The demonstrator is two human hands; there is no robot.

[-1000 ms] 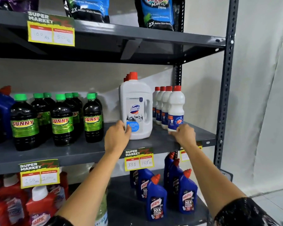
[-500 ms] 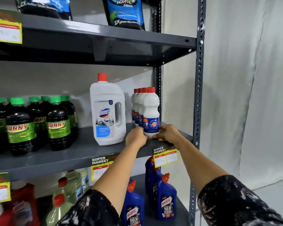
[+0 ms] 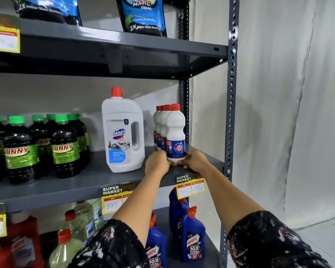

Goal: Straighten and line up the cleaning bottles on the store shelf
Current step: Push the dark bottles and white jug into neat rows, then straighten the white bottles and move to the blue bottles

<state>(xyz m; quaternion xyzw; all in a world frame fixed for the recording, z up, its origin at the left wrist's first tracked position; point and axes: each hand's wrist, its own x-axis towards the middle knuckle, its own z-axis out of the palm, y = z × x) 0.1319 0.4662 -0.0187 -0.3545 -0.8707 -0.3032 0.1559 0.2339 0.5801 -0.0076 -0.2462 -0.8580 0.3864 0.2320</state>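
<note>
A row of small white bottles with red caps and blue labels stands front to back at the right end of the middle shelf (image 3: 85,182). My left hand (image 3: 156,163) and my right hand (image 3: 195,160) clasp the base of the front white bottle (image 3: 175,130) from both sides; it stands upright. Left of it stands a large white Domex jug (image 3: 122,132) with a red cap. Dark Sunny bottles (image 3: 63,144) with green caps fill the left part of the shelf.
Blue Harpic bottles (image 3: 192,240) stand on the lower shelf under my arms, with pale green bottles (image 3: 74,236) and red ones to the left. Blue detergent pouches (image 3: 143,14) sit on the top shelf. The grey upright post (image 3: 231,113) bounds the shelf on the right.
My left hand left the Domex jug and moved right; both hands closed around the base of the front small white bottle. The view shifted right and closer.
</note>
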